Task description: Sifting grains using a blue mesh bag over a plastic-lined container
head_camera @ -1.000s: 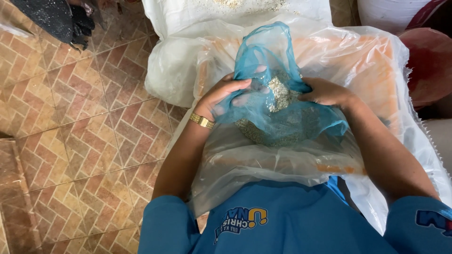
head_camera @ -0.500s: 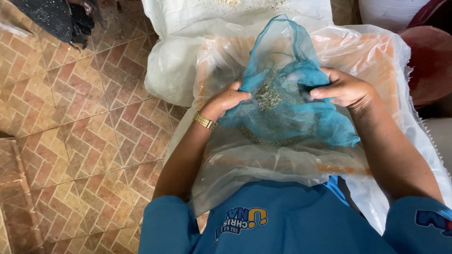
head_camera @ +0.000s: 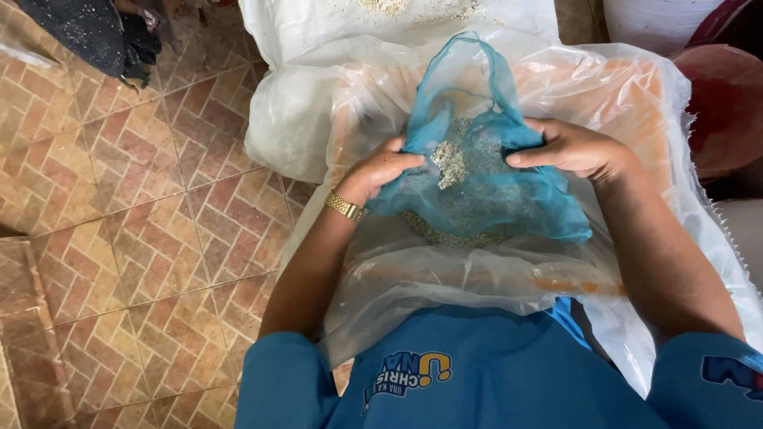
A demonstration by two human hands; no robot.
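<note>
Teal see-through mesh cloth (head_camera: 477, 183), sagging under pale grain, lies over the clear plastic sheet (head_camera: 445, 270) on the lap, each side pinched by the left hand (head_camera: 381, 171) and right hand (head_camera: 572, 147), so spills land on plastic.

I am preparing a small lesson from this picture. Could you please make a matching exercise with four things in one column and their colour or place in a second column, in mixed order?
Things:
1. mesh cloth
2. bracelet
3. tiled floor
4. left hand

Descriptions:
A. reddish-brown, herringbone pattern
B. gripping the left edge of the cloth
C. thin, blue-green, holding small grains
D. gold, on the left wrist

Pairs: 1-C, 2-D, 3-A, 4-B
</note>
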